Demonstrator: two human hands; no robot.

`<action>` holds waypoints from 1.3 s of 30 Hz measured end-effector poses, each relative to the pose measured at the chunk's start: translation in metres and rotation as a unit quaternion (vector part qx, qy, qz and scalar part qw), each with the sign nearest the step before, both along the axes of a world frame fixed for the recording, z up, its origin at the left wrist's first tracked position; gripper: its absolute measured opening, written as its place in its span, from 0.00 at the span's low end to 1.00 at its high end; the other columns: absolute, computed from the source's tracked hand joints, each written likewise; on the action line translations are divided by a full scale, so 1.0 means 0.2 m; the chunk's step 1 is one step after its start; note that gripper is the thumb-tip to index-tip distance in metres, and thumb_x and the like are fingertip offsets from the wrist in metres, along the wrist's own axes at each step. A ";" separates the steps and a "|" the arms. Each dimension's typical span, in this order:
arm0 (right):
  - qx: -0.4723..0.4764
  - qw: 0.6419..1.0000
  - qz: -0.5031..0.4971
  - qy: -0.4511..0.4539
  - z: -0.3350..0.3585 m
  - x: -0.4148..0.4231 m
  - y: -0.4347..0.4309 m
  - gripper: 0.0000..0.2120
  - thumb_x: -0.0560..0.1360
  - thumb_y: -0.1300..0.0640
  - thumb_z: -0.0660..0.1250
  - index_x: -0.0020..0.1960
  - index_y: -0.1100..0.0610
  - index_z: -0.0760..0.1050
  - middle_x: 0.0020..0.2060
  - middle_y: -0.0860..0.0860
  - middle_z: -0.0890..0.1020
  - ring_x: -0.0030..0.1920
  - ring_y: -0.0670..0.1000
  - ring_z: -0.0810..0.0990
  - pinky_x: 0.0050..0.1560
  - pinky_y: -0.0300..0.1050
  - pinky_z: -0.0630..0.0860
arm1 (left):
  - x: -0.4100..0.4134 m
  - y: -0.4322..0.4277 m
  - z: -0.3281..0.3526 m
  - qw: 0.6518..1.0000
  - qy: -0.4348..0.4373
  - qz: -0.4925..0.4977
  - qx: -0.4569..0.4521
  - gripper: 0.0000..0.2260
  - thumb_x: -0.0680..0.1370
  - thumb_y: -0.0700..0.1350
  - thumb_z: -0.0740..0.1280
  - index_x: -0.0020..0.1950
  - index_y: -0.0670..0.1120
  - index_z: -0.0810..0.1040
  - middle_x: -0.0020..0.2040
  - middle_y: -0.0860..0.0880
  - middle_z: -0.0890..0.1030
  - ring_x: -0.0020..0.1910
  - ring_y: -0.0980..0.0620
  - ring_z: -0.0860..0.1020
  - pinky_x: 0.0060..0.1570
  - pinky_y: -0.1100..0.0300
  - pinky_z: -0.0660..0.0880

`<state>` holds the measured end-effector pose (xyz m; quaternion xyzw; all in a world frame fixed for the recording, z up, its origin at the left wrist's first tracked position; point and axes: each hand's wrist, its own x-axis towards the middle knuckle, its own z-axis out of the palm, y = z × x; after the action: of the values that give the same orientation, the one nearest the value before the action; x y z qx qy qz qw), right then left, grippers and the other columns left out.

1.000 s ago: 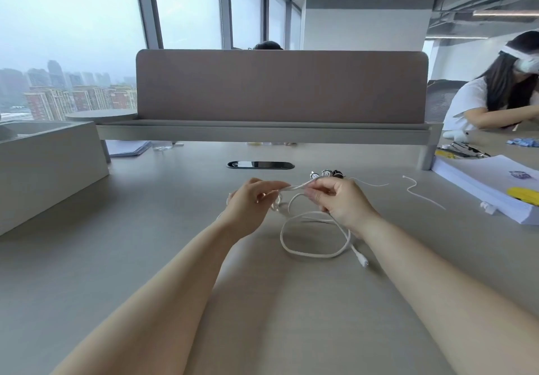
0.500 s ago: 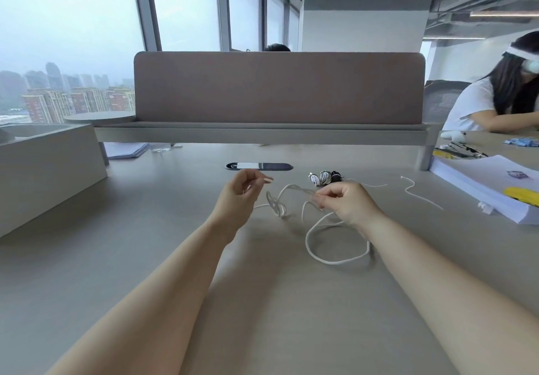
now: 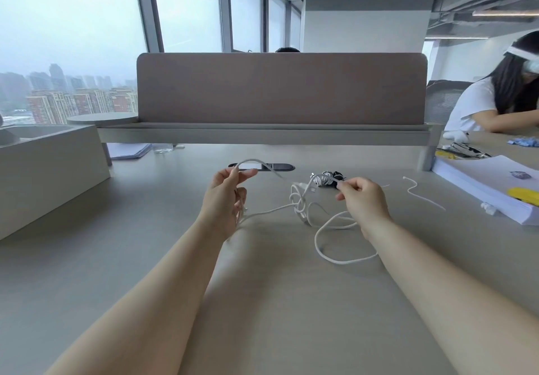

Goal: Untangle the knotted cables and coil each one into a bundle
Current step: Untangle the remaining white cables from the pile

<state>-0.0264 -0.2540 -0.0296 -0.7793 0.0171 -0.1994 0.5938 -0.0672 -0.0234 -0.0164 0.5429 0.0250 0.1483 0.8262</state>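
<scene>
A white cable (image 3: 332, 256) lies knotted on the grey desk (image 3: 262, 316), its knot (image 3: 299, 201) lifted between my hands. My left hand (image 3: 226, 199) pinches one strand of it, which arches up above my fingers, and another strand trails from under the palm towards the knot. My right hand (image 3: 361, 199) pinches a strand to the right of the knot; a wide loop of the cable rests on the desk below that wrist. A small bundle of coiled black and white cables (image 3: 328, 178) sits just behind the knot.
A thin white tie (image 3: 420, 192) lies to the right. A paper stack (image 3: 493, 188) with a yellow object sits at the right edge. A dark cable slot (image 3: 280, 167) and a desk divider (image 3: 280, 88) lie ahead, a grey box (image 3: 43, 170) to the left. Another person sits at the far right.
My hands have drawn apart, the left moving left and the right moving right. The knot now hangs stretched between them, and the loop has slid rightwards on the desk.
</scene>
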 end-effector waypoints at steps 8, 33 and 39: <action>-0.089 0.983 -0.157 0.016 0.02 0.02 -0.05 0.11 0.75 0.58 0.58 0.55 0.54 0.75 0.57 0.54 0.76 0.55 0.59 0.75 0.54 0.50 0.70 | -0.01 0.04 0.02 0.977 -0.033 0.035 -0.206 0.06 0.85 0.45 0.48 0.52 0.49 0.63 0.55 0.48 0.83 0.50 0.52 0.83 0.49 0.34 0.76; -0.112 0.986 0.072 -0.102 -0.01 -0.09 0.22 0.13 0.76 0.47 0.66 0.34 0.50 0.72 0.28 0.43 0.79 0.34 0.48 0.77 0.44 0.48 0.73 | -0.02 -0.04 0.02 0.993 -0.040 0.070 0.087 0.05 0.79 0.40 0.64 0.44 0.46 0.74 0.31 0.52 0.73 0.28 0.56 0.70 0.41 0.62 0.71; -0.099 0.989 0.067 -0.092 0.00 -0.10 0.20 0.13 0.76 0.47 0.66 0.38 0.55 0.77 0.29 0.44 0.80 0.37 0.50 0.80 0.43 0.47 0.73 | -0.04 -0.07 -0.02 0.944 -0.049 0.068 0.320 0.08 0.76 0.47 0.70 0.40 0.45 0.80 0.32 0.50 0.75 0.33 0.53 0.72 0.36 0.63 0.70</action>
<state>-0.0456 -0.2135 -0.0287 -0.8118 -0.1097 -0.2312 0.5248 -0.0753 -0.0384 -0.0206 0.7679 -0.0274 0.2303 0.5971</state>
